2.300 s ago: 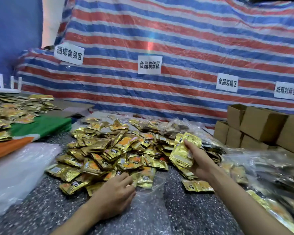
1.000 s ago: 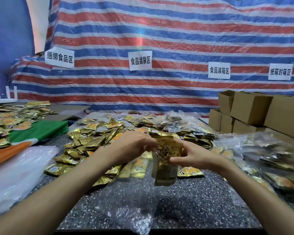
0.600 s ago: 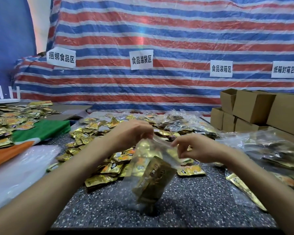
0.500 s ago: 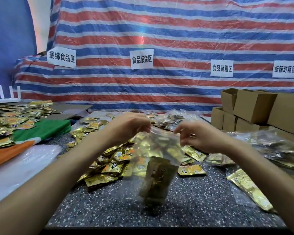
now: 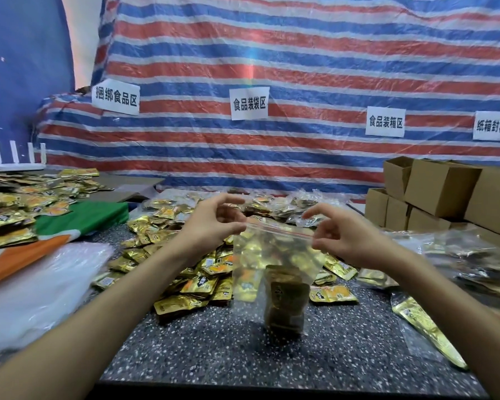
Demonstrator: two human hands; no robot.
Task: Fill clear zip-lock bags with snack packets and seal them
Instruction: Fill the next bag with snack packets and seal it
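Note:
A clear zip-lock bag (image 5: 274,255) with a red zip strip hangs upright above the speckled table (image 5: 214,350). A stack of gold snack packets (image 5: 286,304) sits in its bottom. My left hand (image 5: 214,226) pinches the bag's top left corner. My right hand (image 5: 338,235) pinches the top right corner, stretching the zip strip between them. A heap of loose gold snack packets (image 5: 191,267) lies behind the bag.
Filled clear bags (image 5: 474,255) lie at the right, with cardboard boxes (image 5: 445,194) behind them. Empty plastic bags (image 5: 35,287) and green and orange cloth (image 5: 78,217) lie at the left, with more packets (image 5: 18,203) beyond. A striped tarp hangs behind.
My right hand brought a stack of packets to the bag and they dropped inside. Both hands then lifted the bag and pulled its top edge straight.

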